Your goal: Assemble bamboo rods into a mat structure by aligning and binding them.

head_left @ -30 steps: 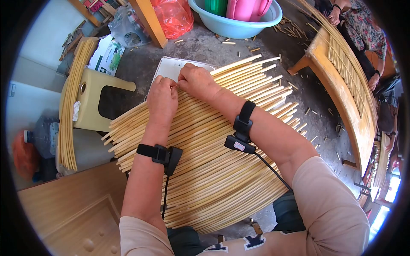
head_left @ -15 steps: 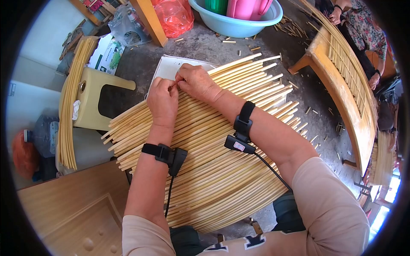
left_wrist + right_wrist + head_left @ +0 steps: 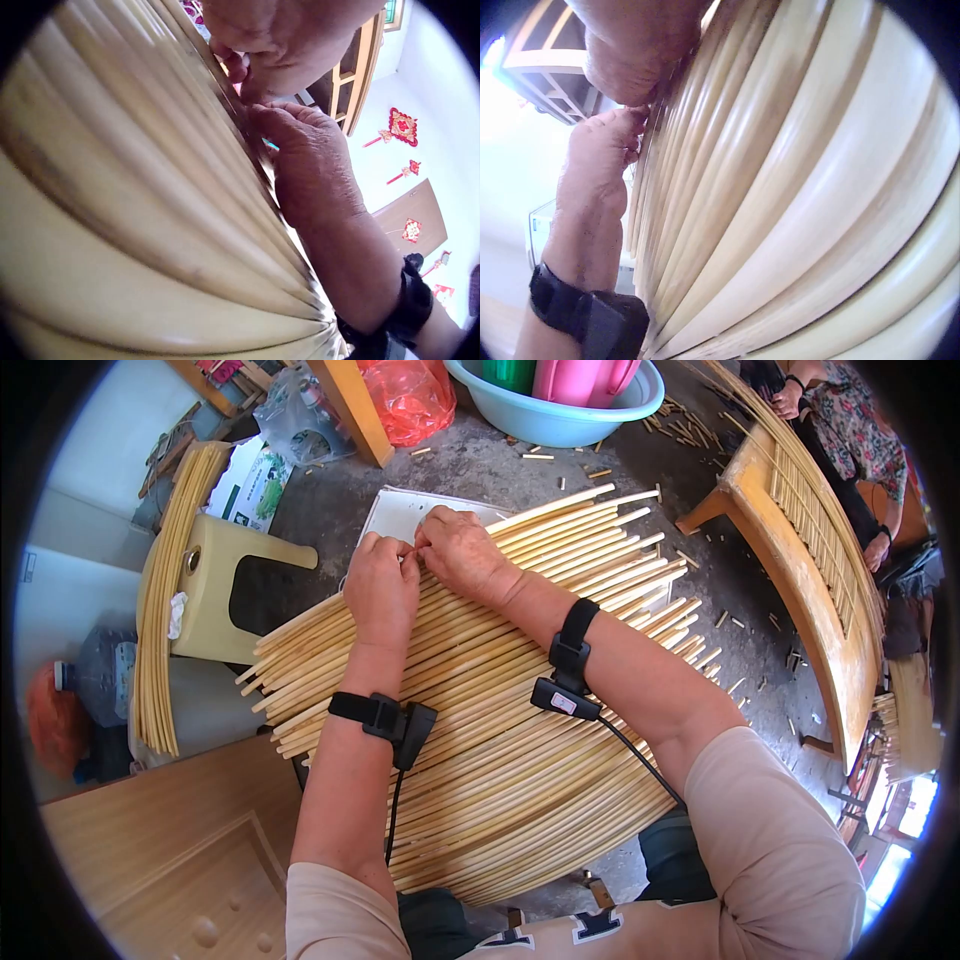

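Many pale, slim rods point(image 3: 480, 690) lie side by side in a broad fan-shaped layer over a white board point(image 3: 395, 510). At the layer's far edge, my left hand point(image 3: 380, 590) and right hand point(image 3: 465, 555) meet with their fingers bent and fingertips together. Whatever lies between the fingertips is too small or hidden to make out. The left wrist view has the right hand point(image 3: 311, 165) close against the edge of the rods point(image 3: 150, 150). Seen from the right wrist, the left hand's point(image 3: 596, 165) fingertips touch or nearly touch the outermost rods point(image 3: 727, 150).
On the left, a beige stool point(image 3: 215, 590) bears a long rod bundle point(image 3: 165, 620). A blue basin point(image 3: 560, 425) and red bag point(image 3: 405, 400) stand beyond. Right, a curved wooden frame point(image 3: 770, 540) is beside another person point(image 3: 865, 440). Short rod offcuts point(image 3: 685, 430) litter the floor.
My left wrist and forearm have shifted slightly right and turned a little. The fingertips of both hands stay close together, with small finger movements. The rods look unmoved.
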### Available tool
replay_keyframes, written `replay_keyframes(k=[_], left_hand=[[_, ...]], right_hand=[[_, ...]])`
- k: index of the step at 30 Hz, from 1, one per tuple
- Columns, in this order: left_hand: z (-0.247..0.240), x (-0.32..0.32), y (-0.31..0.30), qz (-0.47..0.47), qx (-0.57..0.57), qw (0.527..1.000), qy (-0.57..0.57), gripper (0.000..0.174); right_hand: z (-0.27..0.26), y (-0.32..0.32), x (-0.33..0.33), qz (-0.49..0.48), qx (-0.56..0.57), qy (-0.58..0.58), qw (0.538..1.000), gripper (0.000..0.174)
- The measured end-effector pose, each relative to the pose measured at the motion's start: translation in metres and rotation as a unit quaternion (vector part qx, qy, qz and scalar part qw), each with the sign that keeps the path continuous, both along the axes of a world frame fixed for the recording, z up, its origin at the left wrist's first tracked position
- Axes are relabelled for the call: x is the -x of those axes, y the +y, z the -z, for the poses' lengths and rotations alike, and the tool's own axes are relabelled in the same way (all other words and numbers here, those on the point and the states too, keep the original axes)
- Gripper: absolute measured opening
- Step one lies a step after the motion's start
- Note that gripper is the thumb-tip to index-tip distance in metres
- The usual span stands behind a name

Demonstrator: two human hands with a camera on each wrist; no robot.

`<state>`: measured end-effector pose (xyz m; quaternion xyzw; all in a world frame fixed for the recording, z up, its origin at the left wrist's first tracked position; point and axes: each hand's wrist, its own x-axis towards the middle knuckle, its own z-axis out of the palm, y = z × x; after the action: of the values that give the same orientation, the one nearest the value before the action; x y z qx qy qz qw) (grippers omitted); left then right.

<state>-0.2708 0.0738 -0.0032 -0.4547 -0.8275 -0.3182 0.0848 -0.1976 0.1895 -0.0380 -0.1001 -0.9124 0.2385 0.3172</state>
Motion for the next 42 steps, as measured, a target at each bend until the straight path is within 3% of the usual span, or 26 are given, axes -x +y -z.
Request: replay_keyframes(k=[6, 8, 14, 29, 42], left_hand=[[-0.003, 0.001, 0.003, -0.012, 0.062, 0.998, -0.019, 0.007], [-0.002, 0.002, 0.003, -0.006, 0.066, 0.997, -0.032, 0.008], [-0.005, 0.002, 0.003, -0.008, 0.084, 0.993, -0.079, 0.007], [-0.008, 0.000, 0.004, -0.008, 0.093, 0.992, -0.089, 0.002], [0.007, 0.008, 0.003, -0.001, 0.022, 0.998, -0.056, 0.004]], right_hand=[[-0.003, 0.001, -0.005, -0.021, 0.039, 0.021, 0.999, 0.009], [-0.010, -0.001, -0.008, 0.013, 0.014, 0.126, 0.992, 0.013], [-0.015, -0.013, -0.018, 0.068, -0.001, 0.013, 0.998, 0.005], [-0.014, -0.018, -0.012, 0.100, -0.004, -0.005, 0.995, 0.011], [-0.014, -0.011, -0.013, 0.091, 0.008, -0.014, 0.996, 0.013]])
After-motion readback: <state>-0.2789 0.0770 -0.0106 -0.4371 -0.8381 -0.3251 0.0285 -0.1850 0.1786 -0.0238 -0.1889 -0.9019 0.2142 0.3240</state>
